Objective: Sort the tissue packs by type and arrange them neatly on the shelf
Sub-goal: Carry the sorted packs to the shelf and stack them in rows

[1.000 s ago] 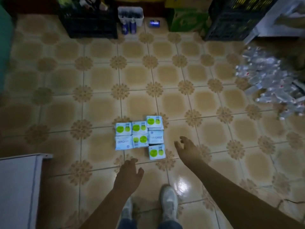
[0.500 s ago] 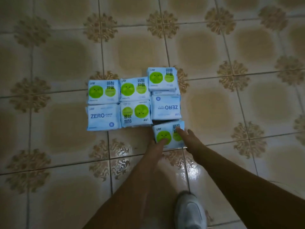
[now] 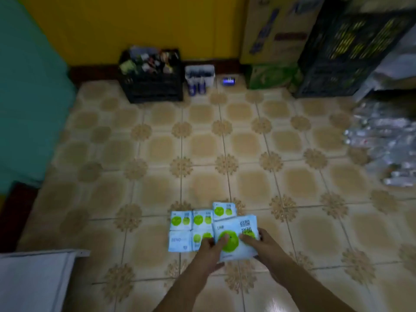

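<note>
Both hands hold up one pale blue tissue pack [image 3: 236, 230] with a big green circle on its face. My left hand [image 3: 210, 249] grips its left edge, thumb on the green circle. My right hand [image 3: 261, 243] grips its right edge. Behind and left of it, several more packs [image 3: 191, 228] lie on the tiled floor in a tight cluster. Most show green circles; one at the front left [image 3: 179, 242] is plain blue with "ZERO" lettering. The held pack hides part of the cluster.
A white shelf corner [image 3: 38, 278] sits at the lower left. A black crate [image 3: 153, 79] of goods, a small white box [image 3: 200, 75], cartons [image 3: 274, 30] and a tall black crate [image 3: 337, 48] line the far wall. Clear wrapped bottles [image 3: 387, 143] lie at right.
Both hands reached down to the nearest green-circle pack, took hold of it and lifted it off the floor. The view has pulled back and up again.
</note>
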